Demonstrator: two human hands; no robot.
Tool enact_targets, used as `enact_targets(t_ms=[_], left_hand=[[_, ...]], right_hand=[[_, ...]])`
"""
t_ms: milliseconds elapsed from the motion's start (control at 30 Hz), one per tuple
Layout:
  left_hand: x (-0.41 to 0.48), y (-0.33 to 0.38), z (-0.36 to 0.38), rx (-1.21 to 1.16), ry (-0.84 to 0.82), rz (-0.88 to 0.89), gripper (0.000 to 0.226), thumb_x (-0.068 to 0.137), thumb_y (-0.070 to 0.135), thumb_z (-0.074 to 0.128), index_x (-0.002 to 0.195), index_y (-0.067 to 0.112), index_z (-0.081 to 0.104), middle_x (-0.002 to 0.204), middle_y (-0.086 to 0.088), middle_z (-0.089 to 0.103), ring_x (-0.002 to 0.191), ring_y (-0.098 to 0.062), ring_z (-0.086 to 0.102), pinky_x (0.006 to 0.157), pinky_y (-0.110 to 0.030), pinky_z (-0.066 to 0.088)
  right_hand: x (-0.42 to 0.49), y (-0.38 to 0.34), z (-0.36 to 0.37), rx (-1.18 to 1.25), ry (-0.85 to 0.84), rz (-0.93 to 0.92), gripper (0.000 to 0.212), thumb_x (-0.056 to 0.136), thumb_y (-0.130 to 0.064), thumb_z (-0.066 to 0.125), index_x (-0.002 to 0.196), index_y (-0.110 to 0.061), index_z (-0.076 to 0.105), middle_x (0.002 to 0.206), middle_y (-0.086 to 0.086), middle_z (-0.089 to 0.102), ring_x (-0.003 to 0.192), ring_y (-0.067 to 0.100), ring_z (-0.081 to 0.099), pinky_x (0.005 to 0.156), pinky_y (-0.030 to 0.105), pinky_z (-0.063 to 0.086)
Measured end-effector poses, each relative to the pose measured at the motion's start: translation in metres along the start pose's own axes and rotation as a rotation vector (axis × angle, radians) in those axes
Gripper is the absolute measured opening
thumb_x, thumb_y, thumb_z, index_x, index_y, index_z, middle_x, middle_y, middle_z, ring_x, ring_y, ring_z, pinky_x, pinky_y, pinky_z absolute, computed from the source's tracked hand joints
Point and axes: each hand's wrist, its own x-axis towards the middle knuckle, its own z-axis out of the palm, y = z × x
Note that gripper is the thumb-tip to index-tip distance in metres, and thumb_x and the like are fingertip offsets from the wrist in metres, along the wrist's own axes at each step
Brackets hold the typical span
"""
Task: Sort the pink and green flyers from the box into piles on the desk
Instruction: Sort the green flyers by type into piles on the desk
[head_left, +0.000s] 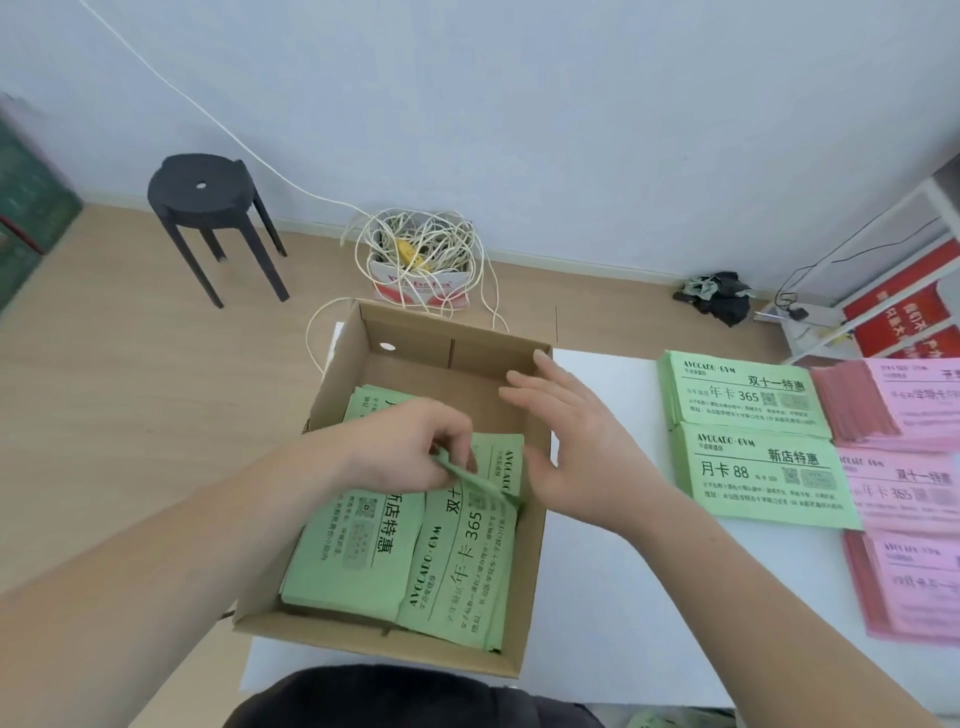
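A white desk (613, 597) holds a brown box (415, 338) on its left side. To the right of the box lie two green piles (753, 436), and pink piles (904, 493) sit just past them. More green flyers (353, 551) lie flat in the box. The right hand (571, 447) is spread wide over the box's right edge and holds nothing. The left hand (400, 447) pinches one thin green flyer (478, 480) above the ones in the box.

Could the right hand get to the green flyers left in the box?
Probably yes. The right hand hovers open just above the green flyers, the cardboard box is open-topped, and the left hand, pinching one flyer, leaves most uncovered.
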Motion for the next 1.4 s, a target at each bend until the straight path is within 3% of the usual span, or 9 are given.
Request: enact_targets(t_ms=[100, 233, 333, 433, 700, 967, 1167, 1300, 1400], left_hand=[[-0.03, -0.005, -0.007, -0.12, -0.15, -0.011, 0.018, 0.083, -0.002, 0.077, 0.077, 0.013, 0.069, 0.099, 0.014, 0.078, 0.099, 0.0, 0.072, 0.087, -0.028, 0.061], [-0.047, -0.011, -0.013, -0.134, -0.124, -0.027, 0.018, 0.081, -0.003, 0.078, 0.078, 0.012, 0.069, 0.096, 0.011, 0.079, 0.095, -0.005, 0.074, 0.085, -0.032, 0.062], [-0.042, -0.007, -0.017, -0.142, -0.024, -0.028, 0.017, 0.081, 0.003, 0.08, 0.082, 0.016, 0.069, 0.087, 0.006, 0.078, 0.083, -0.01, 0.075, 0.078, -0.034, 0.061], [-0.033, 0.003, -0.016, -0.117, 0.12, -0.002, 0.019, 0.081, 0.014, 0.083, 0.085, 0.025, 0.068, 0.082, 0.01, 0.076, 0.069, -0.004, 0.066, 0.071, -0.03, 0.054], [-0.025, 0.003, 0.005, -0.409, 0.349, -0.111, 0.028, 0.086, 0.027, 0.082, 0.109, 0.031, 0.066, 0.097, 0.007, 0.077, 0.082, -0.011, 0.075, 0.079, -0.035, 0.062], [-0.034, 0.001, 0.042, -0.581, 0.328, -0.143, 0.025, 0.099, 0.013, 0.064, 0.112, 0.032, 0.073, 0.101, 0.012, 0.077, 0.097, -0.007, 0.072, 0.096, -0.035, 0.057], [-0.037, -0.011, 0.04, -0.595, 0.428, -0.175, 0.006, 0.092, 0.016, 0.074, 0.097, 0.019, 0.076, 0.09, -0.001, 0.078, 0.088, -0.019, 0.074, 0.09, -0.042, 0.061], [-0.041, -0.002, 0.043, -0.65, 0.439, -0.114, 0.012, 0.086, 0.016, 0.082, 0.094, 0.015, 0.074, 0.089, -0.007, 0.077, 0.078, -0.015, 0.07, 0.08, -0.033, 0.06], [-0.043, 0.006, 0.033, -0.762, 0.311, -0.063, 0.019, 0.091, 0.023, 0.079, 0.105, 0.011, 0.075, 0.101, -0.009, 0.078, 0.094, -0.021, 0.074, 0.089, -0.038, 0.06]], right_hand=[[0.007, -0.013, -0.016, 0.053, -0.097, 0.13, 0.066, 0.084, 0.004, 0.047, 0.142, -0.025, 0.058, 0.144, -0.006, 0.06, 0.142, 0.004, 0.044, 0.116, 0.028, 0.038], [0.013, -0.023, -0.021, 0.108, -0.184, 0.205, 0.056, 0.087, 0.002, 0.048, 0.126, -0.033, 0.068, 0.113, -0.018, 0.073, 0.09, -0.011, 0.056, 0.084, 0.022, 0.046], [0.014, -0.038, -0.019, 0.109, -0.263, 0.18, 0.03, 0.093, -0.028, 0.065, 0.121, -0.036, 0.07, 0.105, -0.026, 0.072, 0.106, -0.007, 0.058, 0.111, 0.023, 0.033], [0.019, -0.048, -0.017, 0.039, -0.303, 0.233, 0.045, 0.085, -0.059, 0.071, 0.126, -0.04, 0.065, 0.1, -0.027, 0.064, 0.109, 0.0, 0.058, 0.101, 0.028, 0.045], [0.02, -0.049, -0.003, -0.143, -0.176, 0.333, 0.009, 0.099, -0.035, 0.057, 0.105, -0.033, 0.064, 0.091, -0.009, 0.067, 0.085, 0.018, 0.059, 0.07, 0.032, 0.048], [0.02, -0.042, 0.003, -0.259, -0.015, 0.271, 0.034, 0.1, -0.026, 0.056, 0.133, -0.032, 0.063, 0.113, -0.007, 0.066, 0.112, 0.021, 0.058, 0.088, 0.034, 0.048], [0.021, -0.038, -0.001, 0.024, -0.05, 0.342, 0.026, 0.085, -0.033, 0.078, 0.11, -0.035, 0.071, 0.106, -0.019, 0.068, 0.104, 0.006, 0.061, 0.089, 0.03, 0.051], [0.022, -0.042, -0.013, 0.294, -0.077, 0.422, 0.019, 0.078, -0.015, 0.084, 0.085, -0.026, 0.071, 0.084, -0.011, 0.073, 0.077, 0.004, 0.067, 0.069, 0.028, 0.056], [0.025, -0.051, -0.033, 0.342, -0.056, 0.408, 0.016, 0.08, -0.013, 0.083, 0.082, -0.023, 0.07, 0.081, -0.007, 0.074, 0.069, 0.005, 0.066, 0.06, 0.022, 0.052]])
